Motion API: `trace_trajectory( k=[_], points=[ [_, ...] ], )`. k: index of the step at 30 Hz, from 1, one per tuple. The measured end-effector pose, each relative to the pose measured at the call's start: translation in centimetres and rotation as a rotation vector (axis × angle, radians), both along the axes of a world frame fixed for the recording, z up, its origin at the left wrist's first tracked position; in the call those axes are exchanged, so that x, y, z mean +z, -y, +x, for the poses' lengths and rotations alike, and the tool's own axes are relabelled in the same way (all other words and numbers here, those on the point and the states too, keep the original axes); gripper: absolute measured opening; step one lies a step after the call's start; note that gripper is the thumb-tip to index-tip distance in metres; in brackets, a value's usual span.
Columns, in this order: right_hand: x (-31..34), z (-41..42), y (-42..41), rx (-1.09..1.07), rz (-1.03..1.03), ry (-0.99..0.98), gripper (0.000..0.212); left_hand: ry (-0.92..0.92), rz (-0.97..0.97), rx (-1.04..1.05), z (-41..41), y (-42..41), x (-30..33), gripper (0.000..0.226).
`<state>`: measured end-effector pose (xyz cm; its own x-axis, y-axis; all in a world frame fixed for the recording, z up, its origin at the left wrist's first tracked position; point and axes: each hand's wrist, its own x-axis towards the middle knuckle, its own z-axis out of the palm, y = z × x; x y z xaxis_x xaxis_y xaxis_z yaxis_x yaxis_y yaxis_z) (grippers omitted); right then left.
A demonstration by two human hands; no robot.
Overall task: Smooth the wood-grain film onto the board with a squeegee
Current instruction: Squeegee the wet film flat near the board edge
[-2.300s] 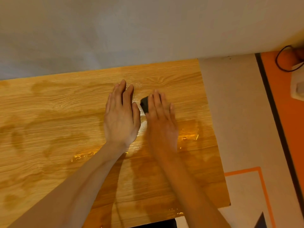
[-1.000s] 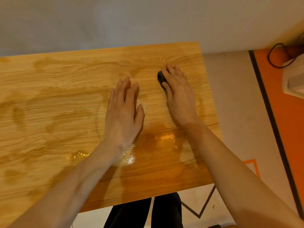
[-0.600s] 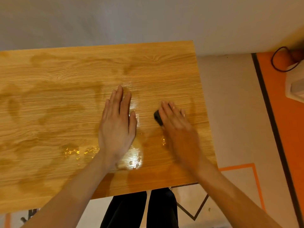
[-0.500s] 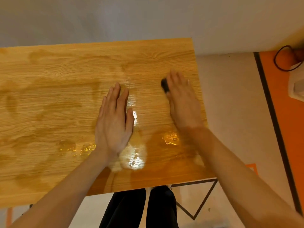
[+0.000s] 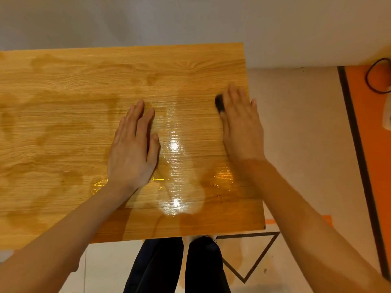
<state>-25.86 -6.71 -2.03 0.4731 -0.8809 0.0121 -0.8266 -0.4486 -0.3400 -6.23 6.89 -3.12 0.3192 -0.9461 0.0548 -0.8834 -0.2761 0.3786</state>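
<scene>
Film smoothing under way near the right edge

Film [image 5: 88,106] is lying across the whole top of the board [image 5: 255,226], which is serving as the table surface in front of the person. Darker blotches are showing through the film over the left and middle areas, and a wet-looking sheen is sitting between the two hands and along the near edge.

Step in hand, as judged: the squeegee pass is in progress on the right portion of the film. The squeegee [image 5: 219,103] is showing only as a small dark piece at the inner side of the right hand [image 5: 241,127]; the rest is hidden beneath the fingers, so its blade angle cannot be told.

Hand pose:
- The right hand is lying over the squeegee with fingers extended and close together, pressing it down on the film close to the right edge of the board. Whether the thumb is curling round the tool cannot be told.
- The left hand [image 5: 133,149] is resting flat on the film near the middle, fingers straight and together, thumb alongside, holding nothing; it appears to be steadying the sheet.
- Both forearms are reaching forward from the near side, well apart.

Next move, as judged: the stroke is calling for steady downward pressure carried out to the edge, so that trapped moisture is driven off the film. The blotched left area is still needing passes.
</scene>
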Motion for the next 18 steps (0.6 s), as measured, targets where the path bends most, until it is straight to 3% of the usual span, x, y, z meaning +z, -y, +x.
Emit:
trace_trajectory(
  k=[3, 7, 10, 13, 18],
  points=[
    [-0.2, 0.5, 1.8, -0.026, 0.008, 0.044, 0.05, 0.001, 0.004, -0.003, 0.0, -0.1, 0.0, 0.054],
    [-0.3, -4.8, -6.4, -0.056, -0.016, 0.0, 0.061, -0.001, -0.01, -0.001, 0.0, -0.1, 0.1, 0.053],
    [-0.5, -6.9, -9.1, -0.036, -0.05, -0.033, 0.051, -0.004, -0.024, -0.006, 0.0, 0.1, 0.2, 0.053],
    [-0.3, -3.4, -8.4, -0.106, -0.097, -0.047, 0.052, 0.003, -0.021, -0.008, 0.1, 0.1, 0.2, 0.052],
    [-0.9, 3.7, -11.6, 0.174, -0.061, 0.096, 0.065, 0.032, -0.008, -0.002, 0.0, 0.0, 0.2, 0.052]
  ],
)
